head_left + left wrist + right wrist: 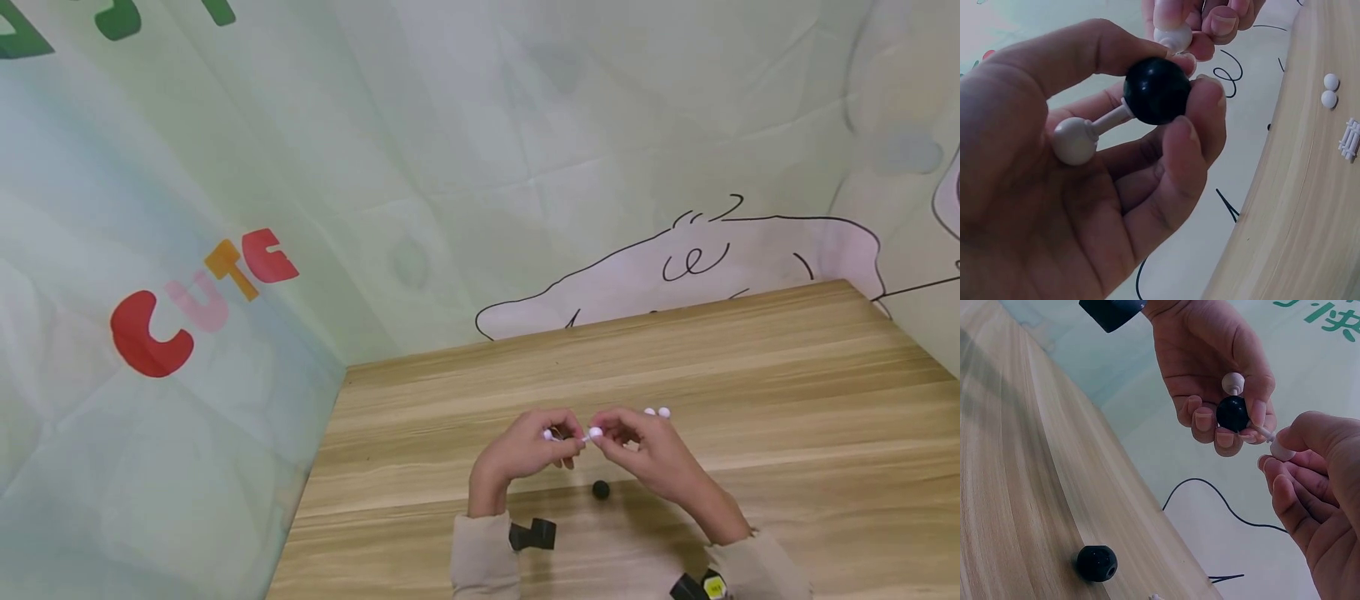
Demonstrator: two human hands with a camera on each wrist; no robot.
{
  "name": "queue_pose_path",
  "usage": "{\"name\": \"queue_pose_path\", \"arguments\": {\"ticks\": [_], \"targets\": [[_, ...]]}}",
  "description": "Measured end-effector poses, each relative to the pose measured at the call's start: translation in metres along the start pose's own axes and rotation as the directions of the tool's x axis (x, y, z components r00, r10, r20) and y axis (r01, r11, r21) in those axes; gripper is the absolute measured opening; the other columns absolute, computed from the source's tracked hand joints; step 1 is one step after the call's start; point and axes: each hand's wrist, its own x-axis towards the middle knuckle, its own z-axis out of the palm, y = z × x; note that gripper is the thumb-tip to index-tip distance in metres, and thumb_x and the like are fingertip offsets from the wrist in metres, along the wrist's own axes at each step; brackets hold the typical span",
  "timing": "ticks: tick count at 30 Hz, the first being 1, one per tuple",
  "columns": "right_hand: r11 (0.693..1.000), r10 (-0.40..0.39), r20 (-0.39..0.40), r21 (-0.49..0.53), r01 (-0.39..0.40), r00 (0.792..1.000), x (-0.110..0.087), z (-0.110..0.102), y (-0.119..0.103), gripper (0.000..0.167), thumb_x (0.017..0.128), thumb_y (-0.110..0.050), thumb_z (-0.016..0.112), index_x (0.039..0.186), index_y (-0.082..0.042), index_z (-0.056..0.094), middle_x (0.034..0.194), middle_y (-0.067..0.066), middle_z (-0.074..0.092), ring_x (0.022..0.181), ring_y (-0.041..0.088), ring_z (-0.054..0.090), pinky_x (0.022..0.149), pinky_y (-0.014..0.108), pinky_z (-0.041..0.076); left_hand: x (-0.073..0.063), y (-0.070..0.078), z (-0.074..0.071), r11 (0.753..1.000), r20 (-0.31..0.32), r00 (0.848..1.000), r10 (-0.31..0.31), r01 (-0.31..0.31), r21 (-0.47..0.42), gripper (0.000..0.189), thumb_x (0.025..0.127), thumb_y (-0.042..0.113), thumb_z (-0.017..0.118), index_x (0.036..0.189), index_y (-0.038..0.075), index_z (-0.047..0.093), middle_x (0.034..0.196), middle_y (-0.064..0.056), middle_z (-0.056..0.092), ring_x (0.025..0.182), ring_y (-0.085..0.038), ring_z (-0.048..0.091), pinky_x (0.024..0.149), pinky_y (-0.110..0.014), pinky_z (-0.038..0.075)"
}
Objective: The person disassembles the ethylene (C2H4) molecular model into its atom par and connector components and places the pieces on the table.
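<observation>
My left hand (521, 450) grips a black molecular-model ball (1159, 90) between thumb and fingers, above the table. From that ball a short white connector stick (1112, 119) leads to a white ball (1075, 141) lying against the palm. My right hand (663, 458) pinches a second white ball (1282, 449) between thumb and fingertips. Between the two hands, another white stick (1264, 432) runs from this white ball to the side of the black one, with the left fingertips right at their meeting point.
On the wooden table (420, 417), a loose black ball (1096, 563) with a hole in its side lies below the hands. Two white balls (1329, 99) sit side by side near a small group of white sticks (1350, 139). A printed cloth backdrop (450, 167) stands behind the table.
</observation>
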Motion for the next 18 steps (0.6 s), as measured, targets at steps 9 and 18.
{"name": "queue_pose_path", "arguments": {"ticks": [9, 18], "targets": [[1.0, 0.024, 0.021, -0.001, -0.024, 0.999, 0.0001, -0.0011, 0.001, 0.013, 0.09, -0.013, 0.066, 0.101, -0.006, 0.067, 0.09, 0.004, 0.072, 0.074, 0.002, 0.061, 0.068, 0.023, 0.053, 0.0004, -0.0009, 0.0019, 1.0, 0.013, 1.0, -0.014, 0.014, -0.013, 0.008, 0.09, 0.011, 0.059, 0.087, 0.004, 0.063, 0.076, -0.009, 0.062, 0.064, -0.01, 0.059, 0.061, -0.027, 0.053], [1.0, 0.027, 0.022, 0.009, -0.027, 0.999, -0.0019, 0.0008, 0.0056, 0.012, 0.09, -0.011, 0.066, 0.101, -0.006, 0.066, 0.09, 0.0, 0.072, 0.074, 0.002, 0.061, 0.067, 0.023, 0.053, -0.0005, -0.0047, 0.0053, 0.999, 0.026, 0.999, -0.023, 0.024, -0.042, 0.01, 0.092, 0.011, 0.058, 0.088, 0.003, 0.062, 0.085, -0.028, 0.063, 0.064, -0.009, 0.059, 0.06, -0.023, 0.052]]}}
